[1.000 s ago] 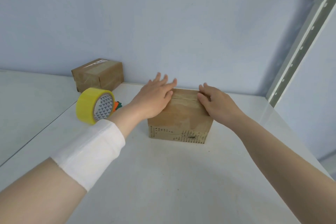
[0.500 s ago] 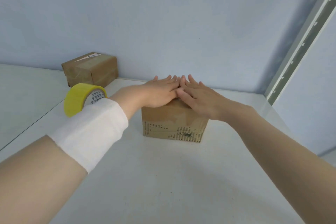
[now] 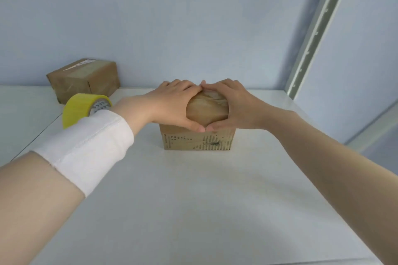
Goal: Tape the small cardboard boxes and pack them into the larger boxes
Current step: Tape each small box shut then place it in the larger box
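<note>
1. Head view, centre: small cardboard box [image 3: 197, 143] stands on the white counter [image 3: 193, 211], with black printed marks along its near face and glossy tape across its top.
2. Left hand [image 3: 170, 105] and right hand [image 3: 237, 107] both lie on the box top. Their fingers [image 3: 183, 85] are stretched out, pressing down and grasping nothing. The 2 thumbs meet at the near top edge and the index fingertips meet at the far side, framing a patch of the top.
3. White wristband [image 3: 86, 146] wraps the left forearm.
4. Yellow tape roll [image 3: 79, 109] stands on edge left of the box, partly behind that forearm. A 2nd taped box [image 3: 84, 79] sits behind it against the blue wall [image 3: 172, 17].
</note>
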Action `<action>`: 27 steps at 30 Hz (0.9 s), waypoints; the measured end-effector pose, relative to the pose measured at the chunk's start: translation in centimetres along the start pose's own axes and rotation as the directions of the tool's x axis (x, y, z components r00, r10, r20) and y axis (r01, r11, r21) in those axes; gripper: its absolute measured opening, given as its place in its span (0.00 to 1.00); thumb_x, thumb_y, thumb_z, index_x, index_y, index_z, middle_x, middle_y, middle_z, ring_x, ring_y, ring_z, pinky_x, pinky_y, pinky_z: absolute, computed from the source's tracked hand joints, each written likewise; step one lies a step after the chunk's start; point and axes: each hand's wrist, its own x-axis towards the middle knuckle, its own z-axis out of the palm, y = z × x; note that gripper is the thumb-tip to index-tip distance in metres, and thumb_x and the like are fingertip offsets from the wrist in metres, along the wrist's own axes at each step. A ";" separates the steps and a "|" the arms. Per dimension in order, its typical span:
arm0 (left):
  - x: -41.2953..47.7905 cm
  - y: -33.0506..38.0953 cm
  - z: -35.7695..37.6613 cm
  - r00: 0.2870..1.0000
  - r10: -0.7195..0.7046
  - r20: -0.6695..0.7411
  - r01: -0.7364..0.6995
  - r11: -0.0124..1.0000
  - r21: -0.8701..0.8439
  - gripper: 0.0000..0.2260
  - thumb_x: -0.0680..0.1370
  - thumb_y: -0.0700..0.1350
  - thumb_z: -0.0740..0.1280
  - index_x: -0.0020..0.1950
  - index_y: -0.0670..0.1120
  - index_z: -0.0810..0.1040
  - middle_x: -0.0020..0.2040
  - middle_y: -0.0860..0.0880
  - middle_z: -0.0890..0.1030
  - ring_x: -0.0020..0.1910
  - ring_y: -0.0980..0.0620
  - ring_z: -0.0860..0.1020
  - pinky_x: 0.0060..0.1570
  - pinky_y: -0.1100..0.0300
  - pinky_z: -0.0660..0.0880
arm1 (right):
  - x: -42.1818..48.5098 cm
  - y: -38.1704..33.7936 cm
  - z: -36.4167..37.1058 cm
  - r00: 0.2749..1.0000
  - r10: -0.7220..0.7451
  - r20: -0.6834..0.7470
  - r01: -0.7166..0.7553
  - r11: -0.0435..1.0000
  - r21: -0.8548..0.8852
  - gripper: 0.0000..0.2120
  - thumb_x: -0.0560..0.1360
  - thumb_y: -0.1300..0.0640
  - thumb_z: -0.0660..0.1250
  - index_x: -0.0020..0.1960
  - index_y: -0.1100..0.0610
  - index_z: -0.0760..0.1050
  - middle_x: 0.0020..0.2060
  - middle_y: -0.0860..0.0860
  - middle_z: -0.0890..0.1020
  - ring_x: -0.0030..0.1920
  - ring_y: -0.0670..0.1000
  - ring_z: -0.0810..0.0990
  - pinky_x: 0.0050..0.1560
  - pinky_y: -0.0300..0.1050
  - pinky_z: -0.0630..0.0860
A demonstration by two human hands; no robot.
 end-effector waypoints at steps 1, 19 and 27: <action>-0.5 0.2 -0.2 0.999 0.030 -0.037 -0.030 1.000 -0.001 0.48 0.61 0.74 0.64 0.74 0.52 0.56 0.69 0.52 0.64 0.67 0.50 0.62 0.65 0.55 0.58 | -0.7 -0.6 -0.2 1.000 0.011 -0.020 -0.011 1.000 -0.019 0.47 0.61 0.46 0.78 0.74 0.46 0.58 0.64 0.50 0.67 0.64 0.50 0.61 0.64 0.40 0.60; -8.1 18.3 -3.7 0.645 0.614 -0.456 -0.703 0.710 -0.039 0.48 0.60 0.70 0.63 0.75 0.49 0.58 0.64 0.48 0.68 0.62 0.50 0.63 0.60 0.62 0.54 | -28.8 -10.9 -7.5 0.858 0.304 -0.414 -0.365 0.928 -0.074 0.52 0.63 0.38 0.73 0.75 0.48 0.45 0.66 0.49 0.63 0.70 0.42 0.61 0.70 0.44 0.62; -11.2 33.4 0.3 0.563 0.717 -0.411 -0.819 0.550 -0.162 0.48 0.62 0.68 0.67 0.76 0.49 0.55 0.71 0.47 0.63 0.68 0.48 0.61 0.69 0.47 0.59 | -45.3 -10.9 -6.5 0.670 0.438 -0.600 -0.603 0.792 -0.095 0.57 0.58 0.41 0.78 0.76 0.54 0.50 0.59 0.49 0.66 0.60 0.50 0.66 0.62 0.55 0.68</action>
